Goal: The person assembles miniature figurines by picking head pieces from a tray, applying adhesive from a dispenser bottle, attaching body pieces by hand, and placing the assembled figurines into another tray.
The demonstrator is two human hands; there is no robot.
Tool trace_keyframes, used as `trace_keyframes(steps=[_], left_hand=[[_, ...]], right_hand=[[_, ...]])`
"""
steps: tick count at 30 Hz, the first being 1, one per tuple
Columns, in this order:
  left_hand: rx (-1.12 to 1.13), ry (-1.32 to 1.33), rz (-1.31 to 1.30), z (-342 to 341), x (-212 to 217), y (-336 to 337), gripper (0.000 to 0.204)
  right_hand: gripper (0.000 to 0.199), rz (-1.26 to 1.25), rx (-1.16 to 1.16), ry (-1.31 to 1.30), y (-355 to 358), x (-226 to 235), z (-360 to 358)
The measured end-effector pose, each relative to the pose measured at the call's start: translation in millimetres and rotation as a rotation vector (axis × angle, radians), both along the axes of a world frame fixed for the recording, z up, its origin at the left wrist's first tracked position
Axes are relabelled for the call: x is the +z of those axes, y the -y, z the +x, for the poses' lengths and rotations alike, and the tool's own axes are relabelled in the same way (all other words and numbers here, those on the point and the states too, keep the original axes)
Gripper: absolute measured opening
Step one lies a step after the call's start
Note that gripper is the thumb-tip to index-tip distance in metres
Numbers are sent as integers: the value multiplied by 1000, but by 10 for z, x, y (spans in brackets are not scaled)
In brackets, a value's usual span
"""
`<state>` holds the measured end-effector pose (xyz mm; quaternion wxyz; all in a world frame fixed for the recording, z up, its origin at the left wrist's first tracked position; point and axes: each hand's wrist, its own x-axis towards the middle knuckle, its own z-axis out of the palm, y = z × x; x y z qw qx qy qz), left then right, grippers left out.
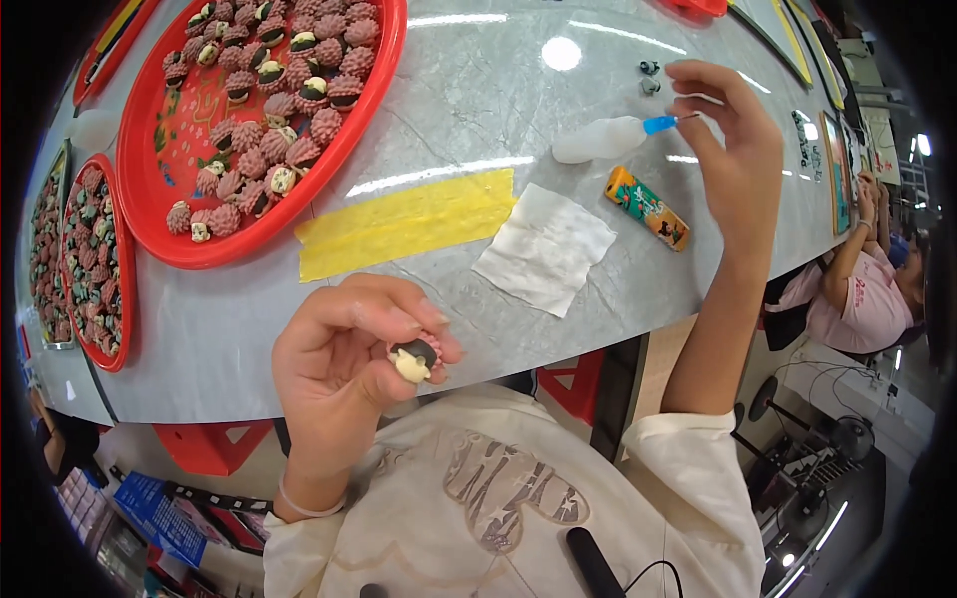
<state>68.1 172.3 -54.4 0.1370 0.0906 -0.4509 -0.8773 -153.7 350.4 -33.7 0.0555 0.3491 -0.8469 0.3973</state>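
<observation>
Between the thumb and fingers of my left hand (344,364) is a small sandwich-cookie-shaped piece (417,357), dark in the middle, with a ridged pink edge and a cream-coloured figure on its face. It is held above the table's near edge. My right hand (733,140) is over the table at the right, thumb and fingers curved but apart, with nothing visible between them. Close to its thumb lies a translucent squeeze bottle (598,141) with a blue needle tip. An orange and green lighter (647,208) and a white cloth or paper square (546,249) lie nearer me.
A big red round tray (384,110) of pink cookie-shaped pieces stands at the upper left. Further left is a smaller red tray (126,299) of similar pieces. A yellow strip (404,224) is on the grey table (469,110). Two small dark caps (650,77) stand beyond the bottle. Another person (867,289) sits at right.
</observation>
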Motion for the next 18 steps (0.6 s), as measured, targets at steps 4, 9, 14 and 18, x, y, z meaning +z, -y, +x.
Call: trace_keyframes(steps=[4, 9, 14, 18], left_hand=[[-14, -9, 7, -30, -8, -20, 28], [-21, -2, 32, -14, 7, 1, 28], [-33, -15, 109, -14, 14, -25, 29], [-70, -72, 149, -61, 6, -109, 31]], right_hand=[[23, 221, 36, -23, 64, -92, -104], [16, -180, 63, 411, -75, 17, 65], [20, -534, 161, 742, -225, 102, 393], [21, -623, 250, 887, -157, 128, 685]])
